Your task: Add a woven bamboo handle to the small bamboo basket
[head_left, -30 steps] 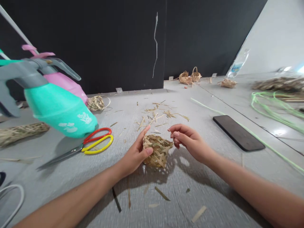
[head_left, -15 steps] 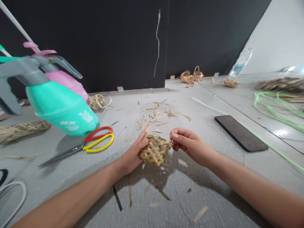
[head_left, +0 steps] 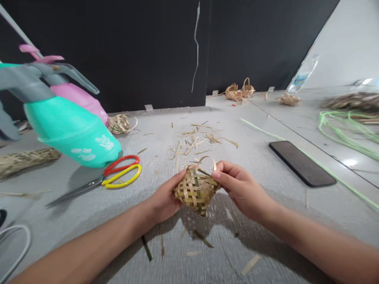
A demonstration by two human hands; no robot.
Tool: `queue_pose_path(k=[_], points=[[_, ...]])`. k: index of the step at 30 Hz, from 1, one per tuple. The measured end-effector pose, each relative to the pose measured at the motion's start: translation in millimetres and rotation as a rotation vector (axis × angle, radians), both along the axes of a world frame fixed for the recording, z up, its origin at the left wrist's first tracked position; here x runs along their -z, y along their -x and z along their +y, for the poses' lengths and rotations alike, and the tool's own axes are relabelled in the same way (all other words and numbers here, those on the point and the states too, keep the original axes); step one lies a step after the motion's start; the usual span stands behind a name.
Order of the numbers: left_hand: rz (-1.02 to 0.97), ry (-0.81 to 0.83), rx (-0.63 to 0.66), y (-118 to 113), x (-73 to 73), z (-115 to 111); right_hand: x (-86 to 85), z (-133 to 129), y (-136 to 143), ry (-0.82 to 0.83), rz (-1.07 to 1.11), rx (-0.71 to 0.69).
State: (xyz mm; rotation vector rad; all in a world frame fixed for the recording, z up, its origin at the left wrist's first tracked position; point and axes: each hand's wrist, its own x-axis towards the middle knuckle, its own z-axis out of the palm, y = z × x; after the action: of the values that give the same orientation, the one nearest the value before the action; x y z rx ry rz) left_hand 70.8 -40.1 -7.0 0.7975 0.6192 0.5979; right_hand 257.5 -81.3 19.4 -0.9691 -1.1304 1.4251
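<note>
A small woven basket (head_left: 196, 190) of pale, yellow and green strips is held up between my hands, tilted, with a thin curved strip forming a handle loop (head_left: 207, 158) over its top. My left hand (head_left: 167, 195) grips the basket's left side, thumb near the upper rim. My right hand (head_left: 237, 182) pinches the basket's right corner, where the loop comes down; the fingers behind it are partly hidden. Cut strip scraps (head_left: 192, 146) lie on the grey surface beyond the basket, and more are scattered on the near side.
Scissors (head_left: 121, 175) with red and yellow handles lie at left, beside a teal spray bottle (head_left: 74, 132) and a pink one (head_left: 78, 98). At right are a dark phone (head_left: 302, 163) and green cord (head_left: 340, 130). Small woven baskets (head_left: 247, 90) stand by the black panel (head_left: 118, 47).
The basket has turned in my hands, so another woven face and the wider side of the handle loop show. My right hand has moved slightly in over the basket's corner.
</note>
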Motion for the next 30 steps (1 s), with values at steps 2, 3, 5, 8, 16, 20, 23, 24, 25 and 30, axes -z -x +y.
queue_pose_path(k=[2, 3, 5, 8, 16, 20, 23, 24, 25, 30], points=[[-0.003, 0.016, 0.017, 0, 0.3, 1, -1.7, -1, 1, -0.009, -0.013, -0.004], [-0.009, 0.024, 0.022, 1, 0.5, 1, -2.7, -1, 1, -0.013, -0.025, -0.006], [-0.024, 0.032, 0.03, 1, 1.0, 2, -4.4, -1, 0, -0.024, -0.039, -0.009], [-0.053, 0.022, 0.041, 2, 1.2, 2, -4.6, -1, -1, -0.036, -0.049, -0.019], [-0.025, 0.022, 0.055, 3, 1.8, 5, 0.6, 1, 0, 0.034, -0.029, -0.023], [0.005, -0.123, -0.121, 6, 2.1, 9, 6.3, 9, -7, -0.005, -0.068, 0.137], [0.072, -0.328, -0.297, 9, 5.0, 10, 18.9, 17, -18, -0.037, -0.123, 0.174], [0.1, -0.391, -0.31, 9, 6.0, 10, 24.1, 20, -20, -0.044, -0.127, 0.119], [0.128, -0.454, -0.306, 9, 6.6, 9, 29.1, 21, -21, -0.052, -0.125, 0.044], [0.211, -0.61, -0.188, 4, 3.6, 4, 37.8, 24, -14, -0.144, -0.083, -0.206]])
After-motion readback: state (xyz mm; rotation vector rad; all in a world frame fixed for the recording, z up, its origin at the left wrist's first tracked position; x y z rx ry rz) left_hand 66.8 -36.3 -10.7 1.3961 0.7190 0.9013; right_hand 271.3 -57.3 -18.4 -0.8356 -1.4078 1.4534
